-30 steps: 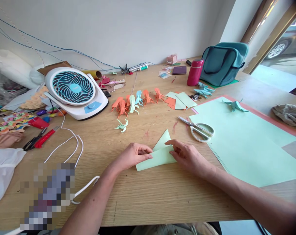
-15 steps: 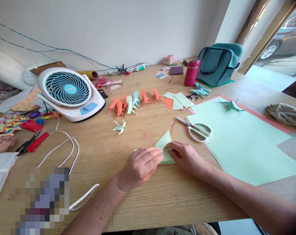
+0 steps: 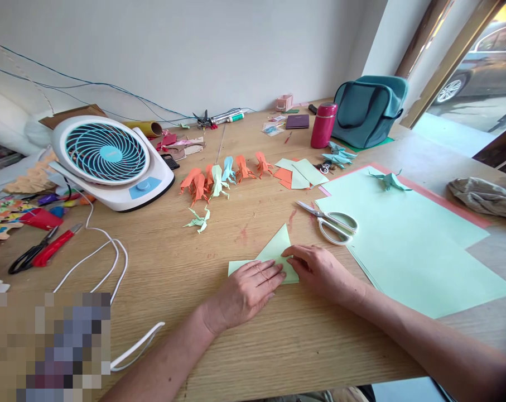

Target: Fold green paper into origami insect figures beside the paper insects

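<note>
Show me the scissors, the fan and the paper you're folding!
scissors [image 3: 322, 218]: head view, where blades meet handles.
fan [image 3: 106, 152]: head view, middle of the blue grille.
folded paper [image 3: 276, 248]: head view, on the triangle flap.

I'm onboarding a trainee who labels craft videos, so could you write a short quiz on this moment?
1. True or false: the left hand and the right hand both press on the folded pale green paper.
2. Where do the white-handled scissors lie? A) in the left hand B) past the right hand, handles on the edge of the large green sheet C) under the folded paper
3. What colour is the flask standing beside the teal bag?
Key: 1 true; 2 B; 3 dark pink.
</note>
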`<act>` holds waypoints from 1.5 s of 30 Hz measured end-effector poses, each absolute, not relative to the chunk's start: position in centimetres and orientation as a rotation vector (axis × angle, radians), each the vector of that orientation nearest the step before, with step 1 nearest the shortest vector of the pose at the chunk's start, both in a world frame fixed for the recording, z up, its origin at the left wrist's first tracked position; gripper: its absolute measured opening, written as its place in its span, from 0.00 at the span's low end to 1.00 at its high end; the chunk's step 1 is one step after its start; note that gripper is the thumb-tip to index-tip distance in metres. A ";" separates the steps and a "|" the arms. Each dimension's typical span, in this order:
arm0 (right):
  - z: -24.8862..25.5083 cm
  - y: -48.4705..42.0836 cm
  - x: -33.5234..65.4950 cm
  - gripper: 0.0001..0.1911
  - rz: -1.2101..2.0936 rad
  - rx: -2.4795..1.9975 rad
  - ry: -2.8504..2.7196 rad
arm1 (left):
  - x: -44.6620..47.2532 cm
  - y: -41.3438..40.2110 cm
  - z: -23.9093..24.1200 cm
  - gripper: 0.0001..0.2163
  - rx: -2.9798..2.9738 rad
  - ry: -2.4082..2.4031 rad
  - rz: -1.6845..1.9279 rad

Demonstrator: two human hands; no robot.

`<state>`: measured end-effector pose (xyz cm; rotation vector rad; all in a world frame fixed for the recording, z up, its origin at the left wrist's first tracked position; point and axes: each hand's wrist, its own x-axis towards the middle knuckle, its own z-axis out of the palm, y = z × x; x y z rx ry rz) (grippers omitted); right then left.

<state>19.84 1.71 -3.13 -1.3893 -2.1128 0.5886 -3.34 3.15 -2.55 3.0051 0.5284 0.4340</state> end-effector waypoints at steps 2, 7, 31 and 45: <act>-2.8 1.7 20.1 0.12 0.621 -1.419 -2.109 | -3.4 3.2 -2.7 0.18 2.990 0.528 0.428; -1.7 1.9 21.0 0.11 0.868 -1.497 -2.084 | -3.4 3.4 -3.2 0.18 2.948 0.548 0.467; -1.3 1.5 20.8 0.16 0.832 -1.186 -2.082 | -3.5 3.9 -3.5 0.25 2.690 0.706 0.754; -1.8 2.0 21.4 0.31 0.215 -1.208 -2.157 | -5.3 5.3 -2.8 0.18 2.135 1.258 1.201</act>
